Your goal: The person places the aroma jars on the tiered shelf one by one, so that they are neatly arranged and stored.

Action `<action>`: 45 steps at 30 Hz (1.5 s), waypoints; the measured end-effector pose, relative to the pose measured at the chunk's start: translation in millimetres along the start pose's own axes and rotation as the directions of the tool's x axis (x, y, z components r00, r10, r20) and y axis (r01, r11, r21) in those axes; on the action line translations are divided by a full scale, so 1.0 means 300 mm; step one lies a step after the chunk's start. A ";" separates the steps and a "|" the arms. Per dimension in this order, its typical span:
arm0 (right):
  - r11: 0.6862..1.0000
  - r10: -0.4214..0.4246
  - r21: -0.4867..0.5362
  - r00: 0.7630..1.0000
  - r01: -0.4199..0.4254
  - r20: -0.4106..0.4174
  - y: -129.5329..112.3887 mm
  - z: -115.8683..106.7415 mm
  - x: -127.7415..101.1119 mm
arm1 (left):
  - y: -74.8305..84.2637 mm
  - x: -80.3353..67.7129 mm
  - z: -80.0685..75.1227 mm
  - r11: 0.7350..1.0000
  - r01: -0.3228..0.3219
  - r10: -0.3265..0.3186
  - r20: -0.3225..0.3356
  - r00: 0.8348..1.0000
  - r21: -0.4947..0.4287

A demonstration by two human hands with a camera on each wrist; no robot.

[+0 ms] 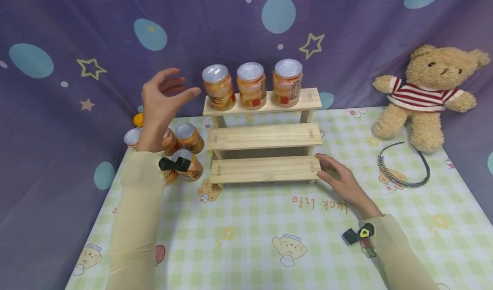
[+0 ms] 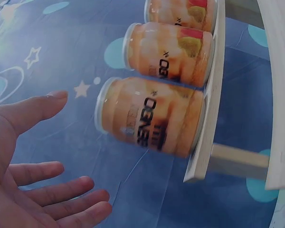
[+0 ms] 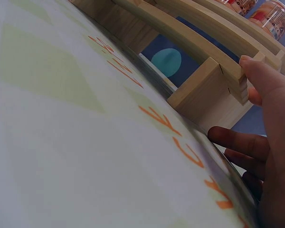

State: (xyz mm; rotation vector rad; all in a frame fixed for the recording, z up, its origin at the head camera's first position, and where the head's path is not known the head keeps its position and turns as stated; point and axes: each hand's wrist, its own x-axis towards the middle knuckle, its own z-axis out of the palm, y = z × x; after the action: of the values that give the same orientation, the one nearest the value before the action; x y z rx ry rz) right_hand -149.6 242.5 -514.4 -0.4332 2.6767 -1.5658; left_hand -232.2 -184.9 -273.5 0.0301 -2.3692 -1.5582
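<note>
Hovering with relaxed, spread fingers that hold nothing, the left hand [image 1: 163, 95] sits just left of the nearest jar [image 1: 218, 87], which stands apart from the fingertips at the left end of the top step of the wooden rack [image 1: 265, 137], with two more jars beyond it. The right hand [image 1: 340, 176] rests on the counter [image 1: 262, 226], its thumb pressed against the right end of the lowest step, fingers straight beside the rack's foot

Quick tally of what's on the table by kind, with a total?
Jars on the rack's top shelf: 3
Jars visible beside the rack: 4, some hidden by the left arm
Wooden rack: 1
Teddy bear: 1
Headband: 1
Total: 10
</note>
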 end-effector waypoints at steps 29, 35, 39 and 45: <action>1.000 0.001 -0.004 1.000 -0.001 -0.010 0.004 0.003 0.005 | -0.329 -0.165 -0.274 0.984 0.079 -0.116 -0.234 0.965 -0.160; 1.000 0.010 -0.010 1.000 -0.010 -0.008 0.000 0.000 0.003 | -0.423 -0.200 -0.297 0.977 0.139 -0.176 -0.244 0.954 -0.163; 1.000 0.004 -0.015 1.000 -0.004 -0.007 -0.003 -0.002 0.001 | -0.480 -0.219 -0.303 0.970 0.168 -0.209 -0.248 0.946 -0.174; 1.000 0.001 -0.018 1.000 -0.001 -0.004 -0.003 0.000 -0.001 | -0.552 -0.247 -0.309 0.958 0.272 -0.286 -0.226 0.931 -0.090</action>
State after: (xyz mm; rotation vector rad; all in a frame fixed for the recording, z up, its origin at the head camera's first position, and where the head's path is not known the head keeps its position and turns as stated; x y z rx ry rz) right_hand -149.2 242.0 -513.6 -0.4304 2.6948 -1.5456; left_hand -161.6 -322.1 -406.5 0.5335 -2.2033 -1.6393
